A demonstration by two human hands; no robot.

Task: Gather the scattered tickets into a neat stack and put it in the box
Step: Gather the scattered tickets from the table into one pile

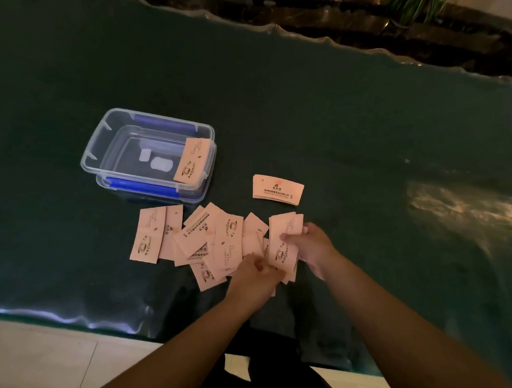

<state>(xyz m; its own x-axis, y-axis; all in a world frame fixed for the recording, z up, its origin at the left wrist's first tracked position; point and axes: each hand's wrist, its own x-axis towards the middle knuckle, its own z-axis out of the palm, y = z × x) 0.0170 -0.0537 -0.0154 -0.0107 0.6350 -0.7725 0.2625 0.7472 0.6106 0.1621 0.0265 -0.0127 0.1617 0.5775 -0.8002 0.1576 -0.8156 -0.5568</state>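
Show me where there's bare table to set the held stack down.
Bare cloth right of the small pile, and beyond the box. Crowded: the loose tickets between box and hands, left and right, which hold the stack.

Pale pink tickets (204,244) are lying overlapped near the clear, open, blue-clipped box (149,155), one ticket (191,161) is leaning against its right wall, a small stack (277,189) is sitting apart to the right, and a held bundle (284,245) is standing nearest.

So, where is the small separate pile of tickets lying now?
In the head view, the separate pile lies on the green table, right of the clear box and just beyond the right hand.
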